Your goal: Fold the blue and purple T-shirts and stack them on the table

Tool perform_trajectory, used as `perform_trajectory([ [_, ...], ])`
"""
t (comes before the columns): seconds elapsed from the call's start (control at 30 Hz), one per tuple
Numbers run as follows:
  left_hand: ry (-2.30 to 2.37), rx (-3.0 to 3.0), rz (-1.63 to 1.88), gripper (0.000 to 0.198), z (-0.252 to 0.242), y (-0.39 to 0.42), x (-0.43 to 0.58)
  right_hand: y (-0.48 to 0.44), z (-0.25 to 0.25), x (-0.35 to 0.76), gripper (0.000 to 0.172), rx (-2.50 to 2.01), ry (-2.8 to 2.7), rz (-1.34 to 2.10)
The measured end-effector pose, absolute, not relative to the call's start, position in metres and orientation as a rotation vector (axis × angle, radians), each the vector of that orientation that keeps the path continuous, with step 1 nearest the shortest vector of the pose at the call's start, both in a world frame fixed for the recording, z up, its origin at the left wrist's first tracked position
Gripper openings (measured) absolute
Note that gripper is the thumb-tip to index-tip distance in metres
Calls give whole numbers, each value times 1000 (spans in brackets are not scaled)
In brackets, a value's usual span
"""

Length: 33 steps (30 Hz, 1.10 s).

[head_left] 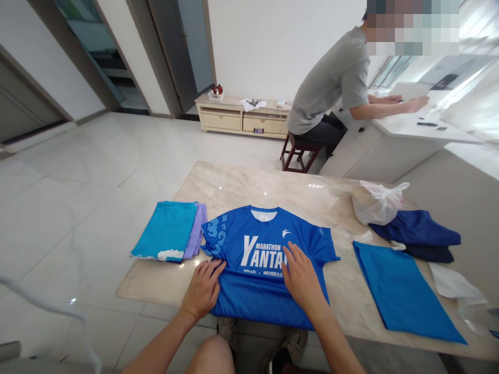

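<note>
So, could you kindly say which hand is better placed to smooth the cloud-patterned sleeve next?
Probably the left hand: it rests at the edge of the blue shirt, close to the cloud-patterned sleeve. The right hand lies farther off, over the end of the white lettering.

Clothes (259, 291) and bag (377, 205) on table (249, 182)
</note>
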<state>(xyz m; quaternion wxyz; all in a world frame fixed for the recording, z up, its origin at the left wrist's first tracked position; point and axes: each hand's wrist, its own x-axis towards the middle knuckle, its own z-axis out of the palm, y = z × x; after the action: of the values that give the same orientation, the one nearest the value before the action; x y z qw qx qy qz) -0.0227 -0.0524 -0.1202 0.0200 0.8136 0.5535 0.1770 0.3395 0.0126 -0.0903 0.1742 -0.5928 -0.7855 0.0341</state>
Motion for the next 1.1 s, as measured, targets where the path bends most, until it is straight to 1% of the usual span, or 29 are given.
perform_trajectory([
  [0.13,1725,2505,496,60,-117,-52,-23,-1,-112,317,62,-1693,-2314,218],
  [0.27,1738,2540,451,61,-115,-49,-24,-4,-123,308,63,-1727,-2342,353],
  [0.4,1754,2618,348,65,-109,-47,-19,-1,-109,317,68,-1859,-2401,501],
  [0.53,1804,2647,233,67,-103,-47,6,2,-88,335,73,-1971,-2449,609],
  [0.63,1797,2631,195,63,-97,-45,29,5,-77,351,74,-1954,-2492,670],
  [0.7,1755,2628,202,56,-92,-41,35,7,-72,362,72,-1881,-2520,705],
  [0.8,1739,2597,246,49,-85,-29,19,12,-67,375,61,-1800,-2459,622],
  [0.9,1842,2509,321,53,-84,-14,-13,17,-67,389,55,-1886,-2278,400],
  [1.0,1905,2420,398,58,-95,2,-35,21,-73,408,58,-2050,-2099,257],
  [1.1,1848,2388,473,61,-108,11,-44,24,-83,435,63,-2151,-2032,248],
])
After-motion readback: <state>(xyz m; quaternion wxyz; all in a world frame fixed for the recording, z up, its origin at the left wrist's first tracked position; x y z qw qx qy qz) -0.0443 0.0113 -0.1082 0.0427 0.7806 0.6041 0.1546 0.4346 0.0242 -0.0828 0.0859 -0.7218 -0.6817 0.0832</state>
